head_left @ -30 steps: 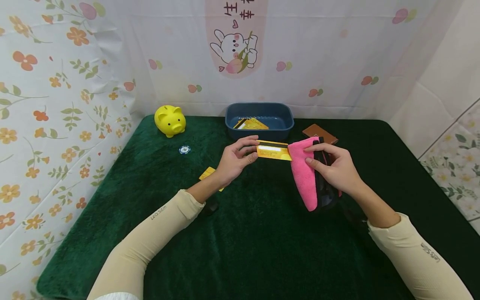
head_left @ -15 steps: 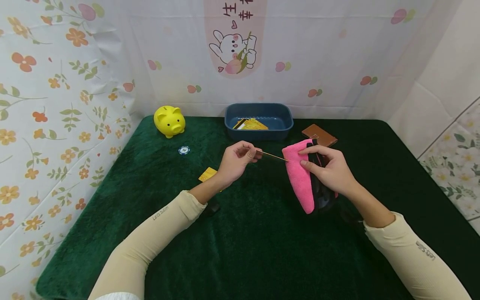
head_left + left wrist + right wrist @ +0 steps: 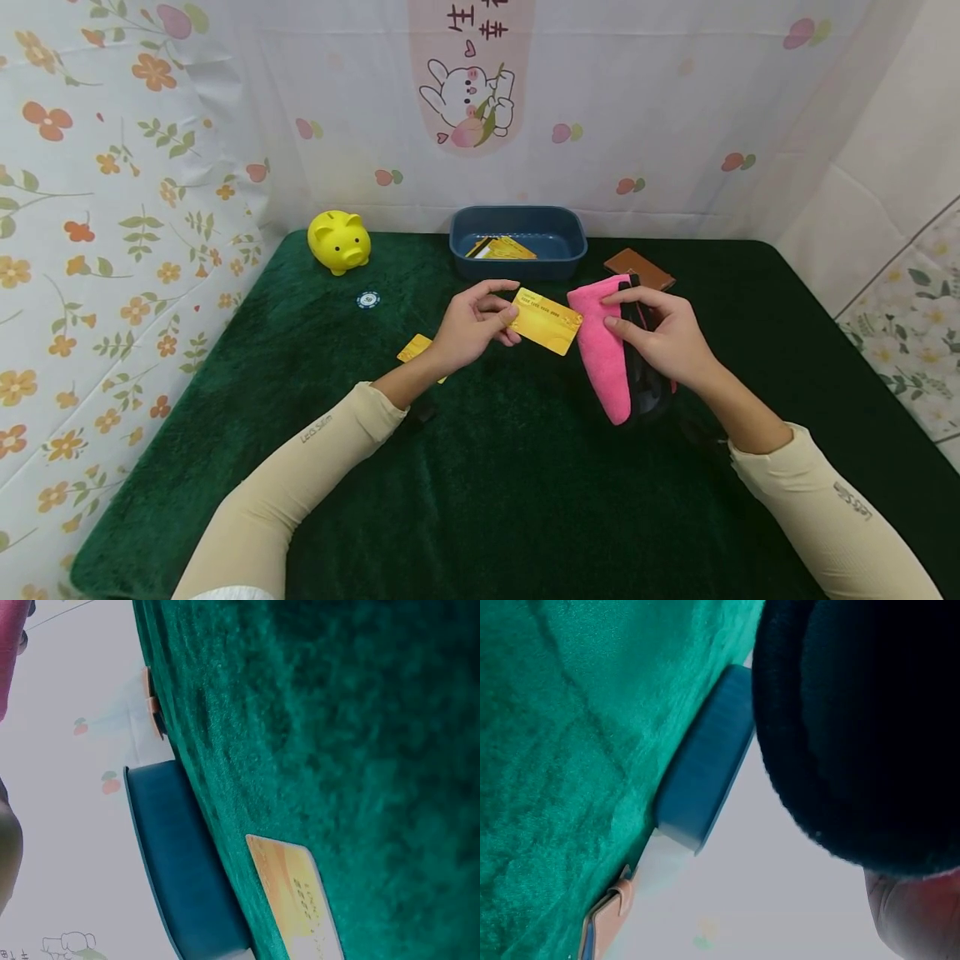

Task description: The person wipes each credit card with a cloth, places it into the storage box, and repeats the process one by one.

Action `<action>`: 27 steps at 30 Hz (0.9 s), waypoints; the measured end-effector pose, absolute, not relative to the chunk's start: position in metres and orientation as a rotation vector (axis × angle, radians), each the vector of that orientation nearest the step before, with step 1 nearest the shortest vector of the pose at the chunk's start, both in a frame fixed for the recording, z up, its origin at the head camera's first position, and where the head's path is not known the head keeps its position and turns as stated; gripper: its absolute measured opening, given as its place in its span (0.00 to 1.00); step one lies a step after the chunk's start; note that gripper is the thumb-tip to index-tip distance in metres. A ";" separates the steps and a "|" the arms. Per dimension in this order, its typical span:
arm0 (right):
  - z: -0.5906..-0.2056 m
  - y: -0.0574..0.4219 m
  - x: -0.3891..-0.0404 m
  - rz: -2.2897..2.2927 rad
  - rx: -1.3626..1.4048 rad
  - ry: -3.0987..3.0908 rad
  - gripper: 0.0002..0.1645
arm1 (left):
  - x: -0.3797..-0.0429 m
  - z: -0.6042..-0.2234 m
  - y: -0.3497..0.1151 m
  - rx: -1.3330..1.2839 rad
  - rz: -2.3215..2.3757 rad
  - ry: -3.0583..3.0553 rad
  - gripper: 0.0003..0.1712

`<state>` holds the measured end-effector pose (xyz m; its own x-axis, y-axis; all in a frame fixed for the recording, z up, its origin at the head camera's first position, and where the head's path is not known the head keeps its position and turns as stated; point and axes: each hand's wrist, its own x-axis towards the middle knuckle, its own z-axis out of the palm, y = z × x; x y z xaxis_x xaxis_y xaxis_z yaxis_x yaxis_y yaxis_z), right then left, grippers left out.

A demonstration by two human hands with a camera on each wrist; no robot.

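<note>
In the head view my left hand [image 3: 480, 321] pinches a yellow bank card [image 3: 545, 322] by its left edge, front face showing. The card's right edge meets or overlaps the rim of a pink plush piece with a black border [image 3: 602, 354]; whether they touch I cannot tell. My right hand [image 3: 670, 333] grips that plush piece, thumb and fingers on its right side. Its dark, rounded end [image 3: 862, 742] fills much of the right wrist view. A second yellow card [image 3: 415, 347] lies on the green cloth, partly hidden by my left forearm.
A blue bin [image 3: 519, 268] holding several yellow cards [image 3: 510, 247] stands at the back. To its right lies a brown wallet [image 3: 640, 268]. A yellow piggy bank [image 3: 339, 242] and a poker chip [image 3: 368, 300] are at the left. A small dark object [image 3: 425, 410] sits near my left forearm.
The card in my left hand has turned over, from striped back, through edge-on, to its front face. The pink plush piece has shifted slightly left. My right hand keeps its grip.
</note>
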<state>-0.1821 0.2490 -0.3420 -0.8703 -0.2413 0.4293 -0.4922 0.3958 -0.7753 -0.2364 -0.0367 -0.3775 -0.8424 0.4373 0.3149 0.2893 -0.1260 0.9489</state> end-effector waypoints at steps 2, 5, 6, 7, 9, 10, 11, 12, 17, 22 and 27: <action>-0.341 0.250 -0.182 1.462 0.640 -2.410 0.15 | -0.236 -0.376 -0.037 0.840 2.108 1.983 0.21; -0.340 0.252 -0.182 1.455 0.629 -2.414 0.14 | -0.236 -0.376 -0.039 0.836 2.072 1.951 0.21; -0.339 0.252 -0.182 1.454 0.625 -2.414 0.14 | -0.235 -0.376 -0.039 0.838 2.055 1.938 0.21; -0.339 0.253 -0.182 1.451 0.624 -2.412 0.15 | -0.235 -0.376 -0.039 0.843 2.037 1.927 0.22; -0.338 0.254 -0.182 1.443 0.611 -2.414 0.15 | -0.234 -0.376 -0.040 0.852 2.002 1.917 0.25; -0.337 0.255 -0.182 1.443 0.605 -2.412 0.15 | -0.234 -0.376 -0.040 0.856 1.990 1.921 0.26; -0.337 0.255 -0.181 1.439 0.598 -2.411 0.15 | -0.234 -0.376 -0.041 0.852 1.985 1.930 0.27; -0.336 0.256 -0.181 1.441 0.594 -2.406 0.15 | -0.234 -0.377 -0.041 0.840 1.988 1.941 0.27; -0.332 0.258 -0.179 1.451 0.563 -2.369 0.15 | -0.236 -0.378 -0.041 0.700 2.058 1.981 0.28; -0.329 0.257 -0.178 1.512 0.553 -2.348 0.15 | -0.235 -0.377 -0.041 0.644 2.098 1.994 0.28; -0.328 0.252 -0.177 1.593 0.569 -2.325 0.15 | -0.234 -0.377 -0.040 0.682 2.079 2.037 0.30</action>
